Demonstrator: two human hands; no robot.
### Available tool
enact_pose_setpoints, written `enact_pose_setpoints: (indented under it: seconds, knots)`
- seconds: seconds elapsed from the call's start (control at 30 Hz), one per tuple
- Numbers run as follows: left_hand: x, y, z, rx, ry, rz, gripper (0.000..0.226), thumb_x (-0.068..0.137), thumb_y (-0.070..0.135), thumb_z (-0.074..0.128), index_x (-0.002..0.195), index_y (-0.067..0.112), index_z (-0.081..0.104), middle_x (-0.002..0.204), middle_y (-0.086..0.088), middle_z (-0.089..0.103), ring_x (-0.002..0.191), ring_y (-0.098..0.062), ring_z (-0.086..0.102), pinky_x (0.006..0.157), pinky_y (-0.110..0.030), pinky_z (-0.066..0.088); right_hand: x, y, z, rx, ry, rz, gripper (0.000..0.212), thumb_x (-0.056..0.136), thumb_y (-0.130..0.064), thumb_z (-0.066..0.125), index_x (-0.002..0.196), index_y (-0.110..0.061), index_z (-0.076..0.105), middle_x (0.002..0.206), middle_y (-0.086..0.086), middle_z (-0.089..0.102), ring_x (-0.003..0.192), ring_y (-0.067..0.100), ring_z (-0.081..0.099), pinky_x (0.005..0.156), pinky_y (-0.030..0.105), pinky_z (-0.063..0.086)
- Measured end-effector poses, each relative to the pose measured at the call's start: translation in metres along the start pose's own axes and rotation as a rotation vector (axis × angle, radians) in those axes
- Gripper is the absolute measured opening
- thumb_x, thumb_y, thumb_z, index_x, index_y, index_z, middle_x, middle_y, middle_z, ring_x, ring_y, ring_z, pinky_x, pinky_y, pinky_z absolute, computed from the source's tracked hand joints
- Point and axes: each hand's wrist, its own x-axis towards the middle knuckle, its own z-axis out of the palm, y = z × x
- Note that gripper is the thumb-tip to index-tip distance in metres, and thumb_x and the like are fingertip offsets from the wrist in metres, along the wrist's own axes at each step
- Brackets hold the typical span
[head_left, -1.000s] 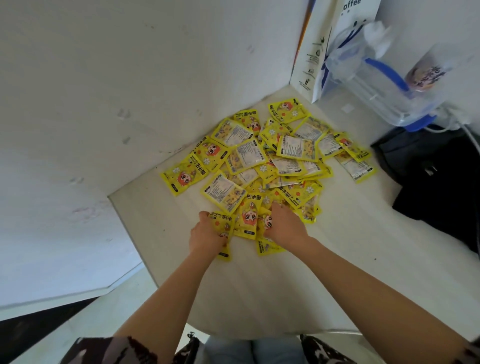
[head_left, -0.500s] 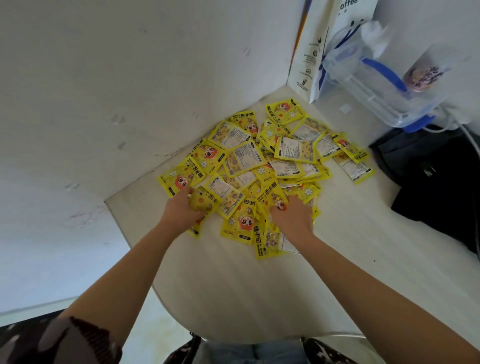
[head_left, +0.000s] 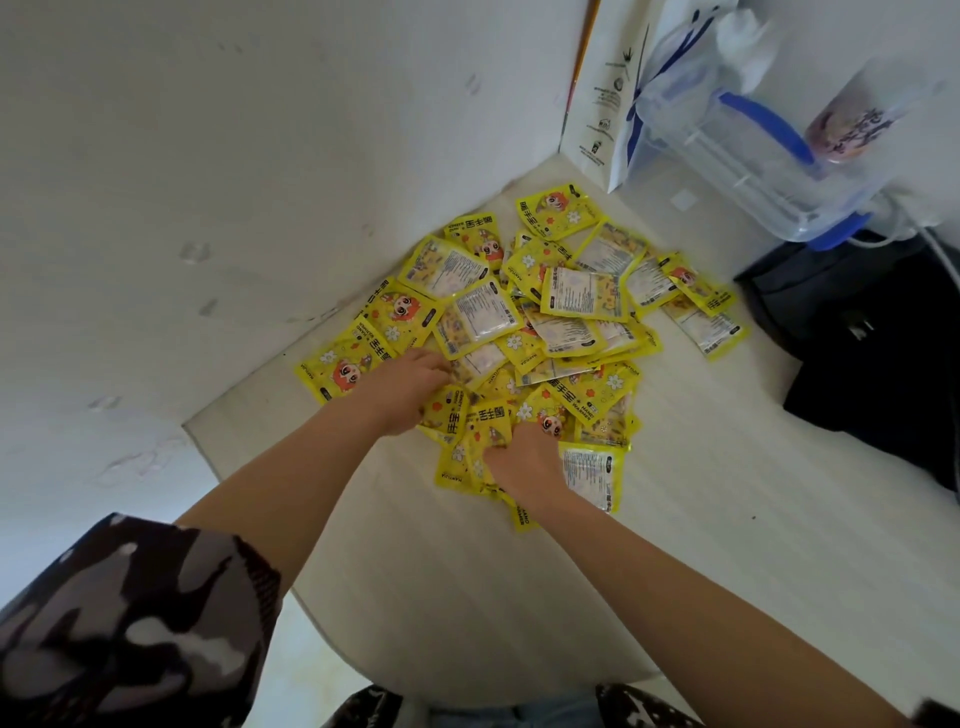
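Observation:
Several yellow hand-warmer packets (head_left: 524, 312) lie in a loose overlapping pile on the pale table (head_left: 519, 597), near the wall corner. Some show a cartoon face, others their printed back. My left hand (head_left: 408, 387) reaches into the pile's near left side, its fingers curled down over a yellow packet (head_left: 448, 415). At the pile's near edge my right hand (head_left: 522, 460) grips a small bunch of packets (head_left: 467, 467), with its fingertips hidden among them.
A white wall (head_left: 208, 182) runs along the table's left side. At the back right stand a white paper bag (head_left: 605, 104) and a clear plastic container with blue trim (head_left: 769, 156). A black bag (head_left: 872, 343) lies on the right.
My left hand has moved right from the pile's left edge toward my right hand. My right hand has stayed on its bunch at the near edge.

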Motion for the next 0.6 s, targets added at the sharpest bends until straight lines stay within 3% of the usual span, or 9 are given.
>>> enact_pose_setpoints:
  seconds: [0.1, 0.2, 0.3, 0.37, 0.43, 0.5, 0.6]
  knots:
    - [0.000, -0.002, 0.008, 0.052, 0.023, 0.030, 0.055, 0.080, 0.003, 0.062, 0.132, 0.015, 0.052, 0.141, -0.001, 0.043, 0.134, -0.025, 0.034, 0.100, -0.038, 0.041, 0.001, -0.006, 0.003, -0.061, 0.000, -0.007, 0.023, 0.090, -0.015, 0.053, 0.069, -0.012, 0.043, 0.068, 0.002, 0.048, 0.068, 0.024, 0.051, 0.048, 0.025, 0.033]
    - [-0.003, -0.002, 0.014, 0.066, 0.054, -0.013, 0.043, 0.082, 0.007, 0.063, 0.123, 0.016, 0.055, 0.128, -0.003, 0.048, 0.124, -0.026, 0.043, 0.106, -0.040, 0.031, 0.004, -0.009, 0.006, -0.055, -0.012, -0.012, 0.009, 0.091, -0.017, 0.053, 0.090, -0.008, 0.052, 0.082, 0.006, 0.055, 0.075, 0.024, 0.055, 0.050, 0.026, 0.035]
    - [-0.007, -0.002, 0.016, 0.060, 0.053, -0.064, 0.044, 0.081, 0.014, 0.068, 0.122, 0.017, 0.052, 0.121, -0.002, 0.048, 0.120, -0.025, 0.046, 0.113, -0.048, 0.023, 0.005, -0.011, 0.009, -0.050, 0.006, -0.011, 0.011, 0.092, -0.017, 0.055, 0.092, -0.011, 0.046, 0.088, 0.007, 0.055, 0.075, 0.023, 0.054, 0.047, 0.026, 0.033]
    - [-0.010, -0.003, 0.017, 0.049, 0.054, -0.091, 0.049, 0.080, 0.021, 0.071, 0.124, 0.018, 0.050, 0.120, -0.002, 0.048, 0.122, -0.023, 0.044, 0.112, -0.053, 0.022, 0.007, -0.014, 0.012, -0.004, 0.038, -0.007, 0.022, 0.091, -0.015, 0.058, 0.108, -0.010, 0.045, 0.092, 0.007, 0.057, 0.076, 0.023, 0.056, 0.050, 0.028, 0.039]
    - [-0.013, -0.004, 0.018, 0.024, 0.071, -0.106, 0.051, 0.078, 0.025, 0.074, 0.122, 0.017, 0.050, 0.119, -0.003, 0.049, 0.119, -0.024, 0.045, 0.106, -0.048, 0.031, 0.008, -0.016, 0.013, 0.067, 0.063, -0.006, 0.046, 0.089, -0.011, 0.062, 0.126, -0.009, 0.036, 0.089, 0.005, 0.055, 0.080, 0.025, 0.060, 0.059, 0.035, 0.049]
    - [-0.015, -0.005, 0.018, 0.004, 0.086, -0.125, 0.050, 0.077, 0.026, 0.074, 0.120, 0.016, 0.049, 0.118, -0.003, 0.051, 0.114, -0.025, 0.047, 0.092, -0.041, 0.039, 0.008, -0.018, 0.014, 0.137, 0.067, -0.004, 0.058, 0.086, -0.009, 0.066, 0.133, -0.011, 0.030, 0.087, 0.002, 0.053, 0.079, 0.025, 0.061, 0.061, 0.037, 0.053]
    - [-0.021, -0.004, 0.017, -0.054, 0.094, -0.202, 0.042, 0.080, 0.027, 0.071, 0.112, 0.017, 0.046, 0.107, -0.008, 0.056, 0.103, -0.028, 0.049, 0.081, -0.039, 0.041, 0.011, -0.020, 0.010, 0.164, 0.032, -0.003, 0.042, 0.085, -0.013, 0.068, 0.116, -0.010, 0.039, 0.083, -0.001, 0.048, 0.069, 0.016, 0.050, 0.049, 0.026, 0.043]
